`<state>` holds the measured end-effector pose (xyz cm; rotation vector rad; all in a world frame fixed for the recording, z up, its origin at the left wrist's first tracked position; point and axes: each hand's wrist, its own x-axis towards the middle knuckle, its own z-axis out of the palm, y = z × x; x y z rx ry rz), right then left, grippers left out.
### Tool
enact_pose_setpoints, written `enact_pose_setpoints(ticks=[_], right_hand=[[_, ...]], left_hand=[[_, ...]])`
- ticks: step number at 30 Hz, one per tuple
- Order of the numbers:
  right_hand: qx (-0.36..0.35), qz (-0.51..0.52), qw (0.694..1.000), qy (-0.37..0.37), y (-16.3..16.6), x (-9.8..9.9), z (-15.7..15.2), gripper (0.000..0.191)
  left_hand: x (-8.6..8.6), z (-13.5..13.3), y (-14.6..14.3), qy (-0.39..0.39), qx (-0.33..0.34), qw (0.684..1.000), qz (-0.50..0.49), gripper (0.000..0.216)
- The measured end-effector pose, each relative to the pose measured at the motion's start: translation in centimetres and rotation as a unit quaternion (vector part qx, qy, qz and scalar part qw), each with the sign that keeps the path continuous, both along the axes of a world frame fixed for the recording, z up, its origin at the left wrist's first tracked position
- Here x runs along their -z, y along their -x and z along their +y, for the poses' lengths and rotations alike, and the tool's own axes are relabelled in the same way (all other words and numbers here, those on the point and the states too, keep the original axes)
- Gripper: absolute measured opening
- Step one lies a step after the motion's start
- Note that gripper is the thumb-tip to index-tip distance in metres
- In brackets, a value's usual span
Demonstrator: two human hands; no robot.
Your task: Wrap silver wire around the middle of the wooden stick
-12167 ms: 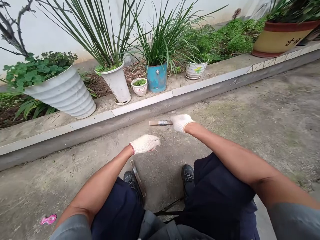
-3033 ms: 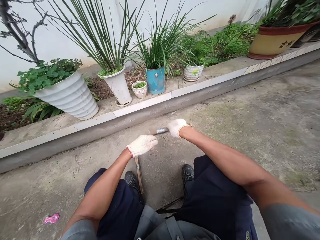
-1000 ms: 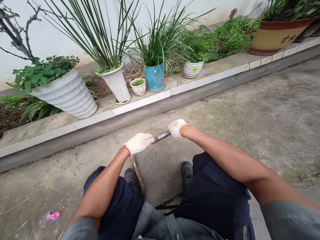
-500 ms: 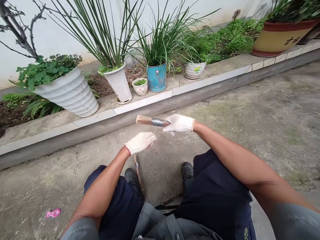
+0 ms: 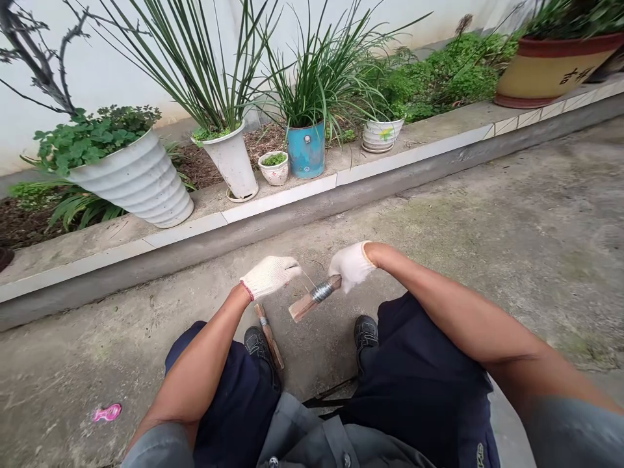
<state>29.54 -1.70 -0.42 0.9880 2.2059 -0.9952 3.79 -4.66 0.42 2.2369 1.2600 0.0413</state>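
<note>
Both my hands wear white knit gloves. My right hand is closed round a short wooden stick with a band of thin wire wound about it; the stick slants down to the left. My left hand is pinched shut on a thin wire that runs across to the winding. A second wooden stick, also with a wire band, lies on the concrete by my left shoe. I am seated low with my knees apart.
A raised tiled kerb runs across ahead, carrying a ribbed white pot, a tall white pot, a small white pot, a blue pot and a painted bowl pot. A pink scrap lies at lower left.
My right hand has swung the wire-wound stick from level and pointing left down to a slant between my knees. My left hand stays pinched in about the same place.
</note>
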Motion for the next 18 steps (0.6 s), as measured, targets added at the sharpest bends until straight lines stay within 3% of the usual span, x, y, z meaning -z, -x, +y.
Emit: enact_pose_setpoints(ticks=[2, 4, 7, 11, 15, 18], right_hand=[[0.018, 0.056, 0.997, 0.056, -0.7, -1.0, -0.3, 0.021], [0.06, 0.114, 0.991, 0.041, -1.4, -2.1, -0.3, 0.025], [0.144, 0.16, 0.975, -0.045, -1.8, -2.9, 0.5, 0.029], [0.229, 0.107, 0.949, -0.189, -1.6, -1.8, 2.5, 0.03], [0.215, -0.022, 0.929, -0.301, -0.8, 0.4, 3.7, 0.028], [0.139, -0.097, 0.947, -0.274, 0.0, 1.6, 2.6, 0.026]], left_hand=[[-0.1, -0.2, -0.2, 0.031, -0.006, 0.999, -0.026, 0.037], [-0.1, -0.6, -0.5, 0.053, 0.0, 0.997, -0.05, 0.038], [0.3, -1.2, -1.0, 0.058, -0.019, 0.997, -0.055, 0.044], [1.7, -1.7, -1.6, 0.008, -0.006, 1.0, -0.025, 0.041], [2.7, -2.1, -1.6, -0.003, -0.001, 1.0, 0.026, 0.036], [2.6, -2.4, -1.0, -0.034, -0.002, 0.999, 0.043, 0.037]])
